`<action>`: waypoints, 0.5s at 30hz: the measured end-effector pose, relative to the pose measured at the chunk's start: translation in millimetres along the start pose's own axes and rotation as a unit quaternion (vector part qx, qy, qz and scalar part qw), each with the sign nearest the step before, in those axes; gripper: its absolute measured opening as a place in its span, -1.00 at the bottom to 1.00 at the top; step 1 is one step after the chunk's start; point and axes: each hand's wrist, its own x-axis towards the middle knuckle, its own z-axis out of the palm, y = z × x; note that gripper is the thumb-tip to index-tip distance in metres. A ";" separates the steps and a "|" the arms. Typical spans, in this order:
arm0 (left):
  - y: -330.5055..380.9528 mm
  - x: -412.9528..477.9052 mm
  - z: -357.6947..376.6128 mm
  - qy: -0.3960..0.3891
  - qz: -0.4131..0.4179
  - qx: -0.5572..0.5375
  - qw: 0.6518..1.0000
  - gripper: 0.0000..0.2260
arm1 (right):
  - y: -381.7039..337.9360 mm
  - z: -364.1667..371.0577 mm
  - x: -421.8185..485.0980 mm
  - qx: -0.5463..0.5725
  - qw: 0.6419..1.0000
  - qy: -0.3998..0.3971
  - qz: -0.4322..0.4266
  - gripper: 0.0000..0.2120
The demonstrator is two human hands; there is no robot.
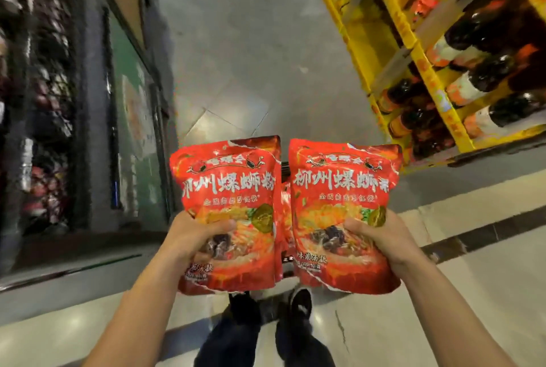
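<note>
Evidently so both labels can be read, the left hand [195, 236] grips one red noodle packet [230, 183] by its lower half and the right hand [381, 236] grips a second packet [342, 183] likewise, both held upright, nearly touching, out over the aisle floor [236, 41].

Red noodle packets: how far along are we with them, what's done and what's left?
Done: both packets are lifted clear, fronts toward the camera. In hand: the left hand grips the left packet, the right hand grips the right packet, side by side above the floor. Left: setting them down somewhere; no basket shows plainly, and the yellow shelf of bottles stands apart on the right.
</note>
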 end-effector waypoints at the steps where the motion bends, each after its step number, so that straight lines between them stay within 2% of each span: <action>1: -10.7 16.1 5.9 0.007 -0.007 -0.002 1.000 -0.65 | 7.2 1.1 21.1 -0.008 1.000 -0.005 0.005 -0.42; 4: -43.5 67.1 28.2 0.023 -0.028 -0.020 0.999 -0.62 | 35.9 5.9 87.4 -0.028 0.999 -0.025 0.017 -0.47; 7: -80.9 117.8 52.1 0.037 -0.046 -0.037 0.998 -0.50 | 73.0 13.0 152.4 -0.030 0.998 -0.043 0.021 -0.61; 9: -106.2 150.9 67.4 0.041 -0.065 -0.057 0.995 -0.45 | 98.6 16.9 193.0 -0.028 0.998 -0.057 0.021 -0.62; 12: -144.5 194.7 87.6 0.035 -0.094 -0.075 0.992 -0.32 | 143.0 20.0 245.5 -0.045 0.993 -0.094 0.052 -0.52; 15: -174.1 225.2 101.6 0.031 -0.108 -0.058 0.992 -0.37 | 181.1 21.4 283.6 -0.073 0.987 -0.112 0.086 -0.24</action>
